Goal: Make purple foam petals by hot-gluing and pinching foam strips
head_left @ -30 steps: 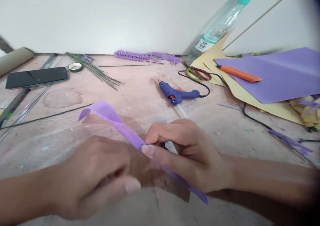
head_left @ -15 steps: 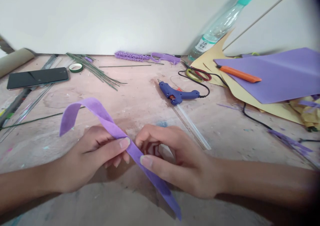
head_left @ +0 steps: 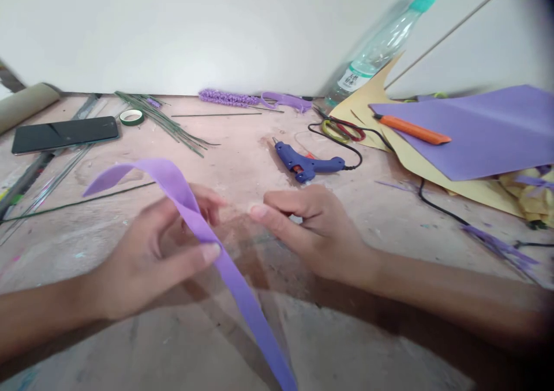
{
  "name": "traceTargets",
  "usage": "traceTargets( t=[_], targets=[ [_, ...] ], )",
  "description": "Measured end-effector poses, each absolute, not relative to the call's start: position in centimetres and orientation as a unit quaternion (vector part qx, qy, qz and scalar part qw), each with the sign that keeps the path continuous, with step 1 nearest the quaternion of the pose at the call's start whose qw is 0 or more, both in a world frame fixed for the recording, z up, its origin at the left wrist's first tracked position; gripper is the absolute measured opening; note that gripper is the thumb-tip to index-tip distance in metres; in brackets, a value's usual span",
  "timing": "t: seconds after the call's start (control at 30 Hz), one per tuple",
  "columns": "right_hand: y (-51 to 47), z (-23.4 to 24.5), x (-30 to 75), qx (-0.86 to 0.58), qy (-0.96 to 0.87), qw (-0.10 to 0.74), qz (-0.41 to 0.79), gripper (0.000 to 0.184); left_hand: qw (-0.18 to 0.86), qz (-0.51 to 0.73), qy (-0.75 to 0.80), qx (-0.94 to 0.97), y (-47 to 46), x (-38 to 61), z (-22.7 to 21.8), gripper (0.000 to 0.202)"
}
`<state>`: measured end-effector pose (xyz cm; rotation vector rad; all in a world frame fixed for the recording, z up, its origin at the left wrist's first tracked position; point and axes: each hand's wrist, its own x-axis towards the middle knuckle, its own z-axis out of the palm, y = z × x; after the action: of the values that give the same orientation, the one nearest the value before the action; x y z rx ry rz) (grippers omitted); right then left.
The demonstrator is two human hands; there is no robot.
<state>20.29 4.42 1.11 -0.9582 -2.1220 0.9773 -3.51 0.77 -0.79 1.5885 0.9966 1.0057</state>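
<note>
A long purple foam strip (head_left: 244,293) curves across the front, its far end bent over to the left and its near end running out of the frame's bottom. My left hand (head_left: 142,258) holds it, thumb on top at mid-length, other fingers behind and partly spread. To the right of the strip, apart from it, my right hand (head_left: 315,229) is closed in a pinch of thumb and curled forefinger. Whatever is between those fingertips, if anything, is too small to make out. Just beyond that hand lies a blue hot glue gun (head_left: 309,163); its glue stick is hidden.
At the left are a phone (head_left: 64,135), a green tape roll (head_left: 131,117) and green wire stems (head_left: 162,119). A purple flower spike (head_left: 228,97) lies by the wall. To the right: scissors (head_left: 341,130), bottle (head_left: 376,53), orange cutter (head_left: 413,129), purple sheet (head_left: 485,137) and black cord (head_left: 441,209).
My right hand has let go of the strip and moved up and away from it. My left fingers have spread behind the strip, which has swung slightly, its lower end now past the bottom edge.
</note>
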Motion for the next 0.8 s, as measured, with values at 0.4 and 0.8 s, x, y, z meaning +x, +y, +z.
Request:
traceTargets(
  t=[0.4,0.8],
  targets=[
    [2.2,0.7,19.7,-0.262,-0.796,0.19,0.511,0.026,0.586,0.336,0.424,0.603,1.9,-3.3,-0.6,0.021],
    [-0.1,-2.8,19.0,-0.261,-0.912,0.173,0.266,0.014,0.452,0.387,0.513,0.619,5.1,-3.6,0.2,0.023]
  ],
)
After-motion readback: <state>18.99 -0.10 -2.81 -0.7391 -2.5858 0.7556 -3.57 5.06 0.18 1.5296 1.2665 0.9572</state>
